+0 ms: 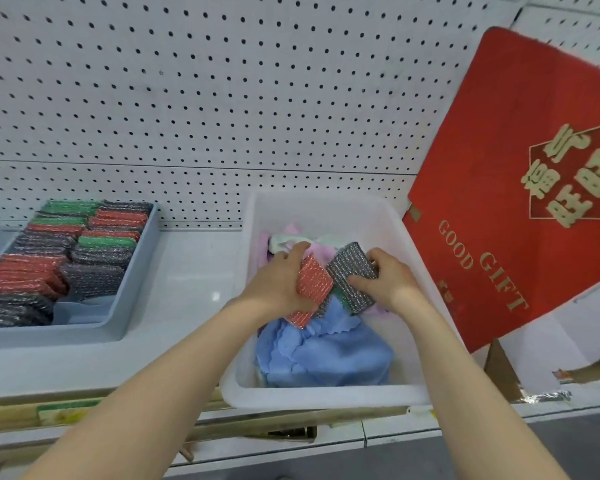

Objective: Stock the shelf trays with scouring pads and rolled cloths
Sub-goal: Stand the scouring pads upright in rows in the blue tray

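The left hand (279,284) grips a red scouring pad (312,289), with the fingers curled over its far edge and the palm on its face. The right hand (390,282) pinches a grey scouring pad (352,271), thumb on the near face and fingers wrapped behind the far edge. The two pads touch between the hands. A green edge shows under the grey pad.

Both hands work inside a white bin (326,396). A blue cloth (329,358) lies directly below the hands, toward the person. Pink cloths (317,251) lie just beyond the fingertips. The bin walls stand close to the right of the right hand and near the left of the left hand.

A bare strip of shelf (187,271) lies to the left of the left hand. Beyond it sits a grey tray (132,289) holding rows of stacked pads (66,258) in red, green and dark grey. The tray's near right corner has open room.

A red mat (516,168) leans to the right of the right hand, touching the bin's far corner. Its gold lettering reads "GOOD GIFT", with Chinese characters above. A white pegboard (222,81) stands beyond both hands.
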A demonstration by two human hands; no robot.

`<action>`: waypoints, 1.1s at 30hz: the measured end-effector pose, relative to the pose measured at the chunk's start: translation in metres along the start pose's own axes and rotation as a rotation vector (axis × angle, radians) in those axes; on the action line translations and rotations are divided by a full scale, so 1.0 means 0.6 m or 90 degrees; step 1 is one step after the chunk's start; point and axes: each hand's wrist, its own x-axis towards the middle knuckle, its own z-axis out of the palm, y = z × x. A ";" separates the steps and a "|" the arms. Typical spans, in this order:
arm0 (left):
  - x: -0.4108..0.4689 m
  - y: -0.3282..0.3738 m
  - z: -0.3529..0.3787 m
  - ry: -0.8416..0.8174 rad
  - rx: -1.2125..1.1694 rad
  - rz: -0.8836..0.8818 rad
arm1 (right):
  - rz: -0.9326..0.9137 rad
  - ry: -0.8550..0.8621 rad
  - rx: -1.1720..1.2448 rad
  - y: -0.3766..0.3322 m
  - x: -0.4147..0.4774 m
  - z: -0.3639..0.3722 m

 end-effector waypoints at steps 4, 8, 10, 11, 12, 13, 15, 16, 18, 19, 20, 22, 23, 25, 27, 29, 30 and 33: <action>-0.005 0.003 -0.005 0.060 -0.095 0.013 | 0.023 0.073 0.062 0.005 -0.003 -0.017; -0.028 0.017 -0.043 0.188 -0.160 -0.019 | -0.027 0.231 0.172 0.001 -0.004 -0.035; -0.044 0.013 -0.069 0.239 -0.231 -0.041 | -0.044 0.259 0.238 -0.019 -0.004 -0.047; -0.053 0.006 -0.082 0.260 -0.292 -0.052 | -0.054 0.250 0.270 -0.035 -0.005 -0.050; -0.062 -0.004 -0.093 0.273 -0.370 -0.066 | -0.046 0.229 0.301 -0.053 -0.006 -0.051; -0.072 -0.014 -0.103 0.278 -0.451 -0.079 | -0.044 0.198 0.328 -0.071 -0.005 -0.048; -0.089 -0.041 -0.120 0.270 -0.568 -0.095 | -0.054 0.118 0.388 -0.115 -0.006 -0.032; -0.097 -0.056 -0.129 0.262 -0.594 -0.099 | -0.065 0.076 0.416 -0.137 -0.009 -0.021; -0.111 -0.096 -0.148 0.249 -0.627 -0.111 | -0.073 0.016 0.466 -0.180 -0.011 0.006; -0.120 -0.118 -0.160 0.253 -0.632 -0.119 | -0.087 -0.007 0.492 -0.212 -0.018 0.019; -0.129 -0.144 -0.174 0.259 -0.630 -0.134 | -0.098 -0.016 0.502 -0.234 -0.018 0.034; -0.151 -0.193 -0.206 0.269 -0.632 -0.158 | -0.108 -0.007 0.506 -0.274 -0.016 0.065; -0.163 -0.217 -0.223 0.283 -0.630 -0.167 | -0.113 0.016 0.499 -0.293 -0.013 0.083; -0.188 -0.266 -0.261 0.326 -0.613 -0.199 | -0.120 0.039 0.490 -0.340 -0.014 0.116; -0.211 -0.318 -0.302 0.387 -0.634 -0.213 | -0.121 0.036 0.502 -0.381 -0.015 0.153; -0.236 -0.363 -0.341 0.430 -0.689 -0.203 | -0.119 0.018 0.507 -0.421 -0.021 0.192; -0.245 -0.387 -0.358 0.432 -0.724 -0.196 | -0.122 0.016 0.505 -0.438 -0.021 0.213; -0.272 -0.436 -0.394 0.391 -0.790 -0.159 | -0.113 0.005 0.513 -0.493 -0.019 0.276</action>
